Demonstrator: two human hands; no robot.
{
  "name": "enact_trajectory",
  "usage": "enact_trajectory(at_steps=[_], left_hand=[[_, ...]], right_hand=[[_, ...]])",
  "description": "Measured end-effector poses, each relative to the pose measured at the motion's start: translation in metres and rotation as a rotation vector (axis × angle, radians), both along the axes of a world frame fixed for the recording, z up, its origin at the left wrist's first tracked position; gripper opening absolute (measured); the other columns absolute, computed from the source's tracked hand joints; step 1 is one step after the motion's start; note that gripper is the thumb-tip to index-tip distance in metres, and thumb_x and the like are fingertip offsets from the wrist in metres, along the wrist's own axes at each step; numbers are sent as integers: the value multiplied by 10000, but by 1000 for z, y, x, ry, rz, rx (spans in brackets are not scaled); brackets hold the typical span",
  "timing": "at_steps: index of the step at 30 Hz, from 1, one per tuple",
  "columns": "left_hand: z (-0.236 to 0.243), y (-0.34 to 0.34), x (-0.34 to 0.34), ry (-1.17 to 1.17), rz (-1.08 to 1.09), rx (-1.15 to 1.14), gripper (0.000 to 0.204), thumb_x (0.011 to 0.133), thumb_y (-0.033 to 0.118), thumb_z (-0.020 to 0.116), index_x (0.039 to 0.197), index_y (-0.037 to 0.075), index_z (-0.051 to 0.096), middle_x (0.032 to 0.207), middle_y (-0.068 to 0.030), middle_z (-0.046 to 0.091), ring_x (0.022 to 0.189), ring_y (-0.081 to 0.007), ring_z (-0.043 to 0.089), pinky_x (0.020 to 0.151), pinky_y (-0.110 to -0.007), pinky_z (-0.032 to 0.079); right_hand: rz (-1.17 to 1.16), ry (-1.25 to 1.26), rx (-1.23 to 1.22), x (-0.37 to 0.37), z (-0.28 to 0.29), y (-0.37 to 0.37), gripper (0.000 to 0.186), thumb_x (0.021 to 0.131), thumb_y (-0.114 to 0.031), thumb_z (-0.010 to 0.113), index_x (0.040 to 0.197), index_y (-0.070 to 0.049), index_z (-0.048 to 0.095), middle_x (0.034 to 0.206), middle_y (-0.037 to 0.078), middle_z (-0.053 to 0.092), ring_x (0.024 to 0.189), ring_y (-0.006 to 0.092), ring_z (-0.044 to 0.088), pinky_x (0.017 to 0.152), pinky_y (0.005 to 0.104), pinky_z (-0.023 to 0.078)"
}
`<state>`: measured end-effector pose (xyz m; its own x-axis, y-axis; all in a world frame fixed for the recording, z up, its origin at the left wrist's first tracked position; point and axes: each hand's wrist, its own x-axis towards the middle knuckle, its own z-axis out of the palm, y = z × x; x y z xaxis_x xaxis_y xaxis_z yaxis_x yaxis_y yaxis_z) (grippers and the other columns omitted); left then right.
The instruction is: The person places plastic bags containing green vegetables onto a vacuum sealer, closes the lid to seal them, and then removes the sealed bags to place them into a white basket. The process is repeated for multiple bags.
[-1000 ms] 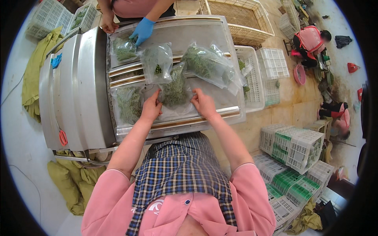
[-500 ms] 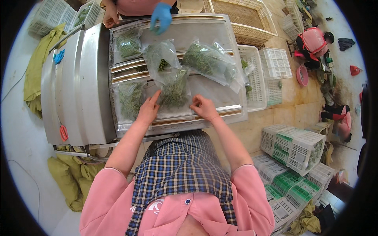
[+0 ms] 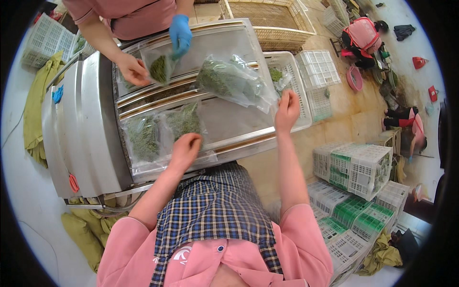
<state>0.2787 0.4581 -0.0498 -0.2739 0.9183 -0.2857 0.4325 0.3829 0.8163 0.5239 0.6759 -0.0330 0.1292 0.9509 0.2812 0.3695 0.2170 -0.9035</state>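
Note:
Clear bags of green leaves lie on the steel sealing table [image 3: 224, 119]: one [image 3: 143, 138] at near left, one [image 3: 181, 122] beside it, a larger one [image 3: 220, 81] toward the back right. My left hand [image 3: 189, 148] is closed at the lower edge of the middle bag; what it grips is unclear. My right hand [image 3: 287, 110] is raised at the table's right edge by the large bag's tip, fingers pinched, their contents unclear. Opposite, a co-worker's bare hand [image 3: 134, 69] and blue-gloved hand [image 3: 180, 36] are at a smaller bag [image 3: 158, 69].
A white crate [image 3: 301, 117] with greens adjoins the table's right. A steel housing [image 3: 103, 119] with orange scissors [image 3: 73, 182] is at left. Stacked crates [image 3: 349, 167] stand at lower right; empty-looking crates [image 3: 263, 14] behind. Two people [image 3: 363, 38] bend at far right.
My right hand has moved up and right, off the middle bag; my left hand shifted downward. The co-worker leaned in, and the upper middle bag moved left to their hands.

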Motion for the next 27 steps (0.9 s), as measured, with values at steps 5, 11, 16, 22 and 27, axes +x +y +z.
enact_trajectory(at_steps=[5, 11, 16, 22, 27], left_hand=[[-44, 124, 89, -1000, 365, -155, 316, 961, 205, 554, 1191, -11, 550, 991, -97, 626, 849, -192, 639, 767, -315, 547], [-47, 171, 103, -1145, 568, -92, 201, 931, 150, 589, 1083, 25, 549, 960, -80, 643, 846, -190, 643, 759, -333, 553], [-50, 164, 81, -1098, 488, -189, 253, 891, 91, 625, 1124, 51, 536, 936, -68, 651, 822, -182, 642, 739, -319, 558], [-44, 152, 90, -1172, 514, -196, 253, 829, 62, 682, 1060, 65, 579, 889, -52, 650, 784, -163, 633, 707, -298, 549], [-50, 143, 37, -1068, 241, -247, 280, 797, 50, 703, 1054, 62, 594, 880, -37, 652, 758, -147, 616, 665, -276, 506]], right_hand=[[271, -315, -244, 14, -42, 91, 233, 847, -208, 651, 975, -16, 688, 867, 142, 710, 802, 192, 686, 724, 306, 520], [537, -367, -442, -4, -31, 99, 232, 844, -122, 648, 1040, 4, 654, 717, 72, 674, 600, 113, 617, 561, 267, 491], [558, -350, -428, 2, -20, 93, 246, 828, -112, 648, 1048, -1, 648, 792, 149, 699, 702, 200, 684, 645, 327, 529], [720, -239, -653, 14, -4, 78, 359, 802, -59, 658, 1148, 8, 587, 784, 103, 687, 686, 125, 651, 610, 280, 514], [808, -10, -774, 33, 6, 79, 409, 721, 5, 710, 1103, 7, 566, 767, 61, 673, 673, 104, 633, 596, 240, 507]])
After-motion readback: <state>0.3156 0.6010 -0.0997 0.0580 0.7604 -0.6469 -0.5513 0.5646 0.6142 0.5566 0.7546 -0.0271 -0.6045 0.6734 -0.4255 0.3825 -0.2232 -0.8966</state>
